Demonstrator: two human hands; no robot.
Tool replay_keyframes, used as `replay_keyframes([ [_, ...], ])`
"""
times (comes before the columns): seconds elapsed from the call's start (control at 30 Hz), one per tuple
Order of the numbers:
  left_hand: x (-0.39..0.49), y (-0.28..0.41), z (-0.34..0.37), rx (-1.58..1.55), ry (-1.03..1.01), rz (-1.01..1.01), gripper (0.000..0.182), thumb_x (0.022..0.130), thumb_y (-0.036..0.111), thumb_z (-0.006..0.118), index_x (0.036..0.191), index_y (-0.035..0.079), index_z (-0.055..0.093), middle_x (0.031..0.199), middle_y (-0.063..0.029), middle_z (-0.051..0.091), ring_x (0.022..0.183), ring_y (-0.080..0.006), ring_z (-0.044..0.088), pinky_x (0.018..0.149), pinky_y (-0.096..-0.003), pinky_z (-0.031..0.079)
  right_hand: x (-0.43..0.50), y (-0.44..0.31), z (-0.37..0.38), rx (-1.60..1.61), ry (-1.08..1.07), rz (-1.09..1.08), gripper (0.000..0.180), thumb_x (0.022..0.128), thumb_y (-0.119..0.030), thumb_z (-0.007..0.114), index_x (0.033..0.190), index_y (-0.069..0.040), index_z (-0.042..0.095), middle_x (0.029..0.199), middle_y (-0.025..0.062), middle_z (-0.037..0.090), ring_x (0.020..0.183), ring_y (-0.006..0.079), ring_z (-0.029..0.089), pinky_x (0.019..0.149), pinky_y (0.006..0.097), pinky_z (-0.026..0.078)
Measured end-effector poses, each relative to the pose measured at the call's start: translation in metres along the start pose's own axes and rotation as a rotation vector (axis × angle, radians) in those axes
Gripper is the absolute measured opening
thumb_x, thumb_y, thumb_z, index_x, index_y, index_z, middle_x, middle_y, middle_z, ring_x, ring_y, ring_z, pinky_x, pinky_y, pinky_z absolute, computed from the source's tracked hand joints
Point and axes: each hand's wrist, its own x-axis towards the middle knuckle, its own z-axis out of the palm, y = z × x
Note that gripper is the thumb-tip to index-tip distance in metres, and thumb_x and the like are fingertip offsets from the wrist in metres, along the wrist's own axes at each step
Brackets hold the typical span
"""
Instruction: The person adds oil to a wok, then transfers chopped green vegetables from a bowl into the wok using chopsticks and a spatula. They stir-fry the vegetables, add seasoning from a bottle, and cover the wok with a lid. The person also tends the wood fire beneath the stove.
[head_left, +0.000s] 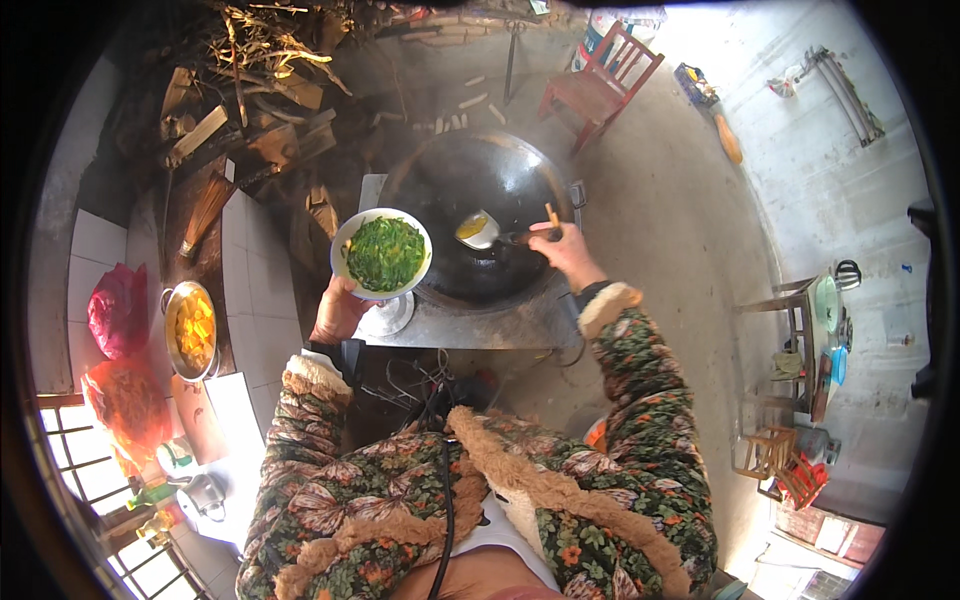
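Note:
My left hand (339, 309) grips the lower edge of a white bowl (340, 232) and holds it at the left side of a large wok (465, 172). Cooked green vegetables (386, 253) fill the bowl. In my right hand (571, 255) are the dark handle of a metal spatula (487, 234) and what looks like a pair of wooden chopsticks (553, 215). The spatula's blade is over the wok and carries a little yellowish liquid or food. The wok's dark inner surface shines and is mostly bare.
Firewood (277, 142) is piled beyond the stove on the left. On the left counter are a metal pan of orange chunks (196, 330), a straw brush (206, 210) and a pink plastic bag (120, 309). A red wooden chair (596, 94) stands past the wok on the right.

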Motion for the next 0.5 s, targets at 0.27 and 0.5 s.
replay_keyframes([
  [0.27,0.015,0.008,0.024,0.114,-0.017,0.049,0.059,0.081,0.017,0.054,0.137,0.012,0.035,0.128,-0.0103,0.052,0.103,-0.0268,0.061,0.076,-0.0382,0.056,-0.008,0.039,0.010,0.565,0.251,0.103,0.035,0.081,-0.018,0.071,0.114,-0.007,0.065,0.085,0.0104,0.072,0.038,0.0024,0.037,0.036,0.0188,0.026],
  [0.5,0.064,0.009,0.032,0.300,0.029,0.021,0.043,0.082,0.015,0.053,0.123,0.011,0.041,0.117,-0.0087,0.053,0.101,-0.0232,0.057,0.081,-0.0417,0.053,-0.069,-0.007,-0.036,-0.349,0.315,-0.344,0.030,0.077,-0.016,0.071,0.107,-0.010,0.070,0.082,0.0078,0.071,0.063,0.0171,0.066,0.059,0.0272,0.050],
])
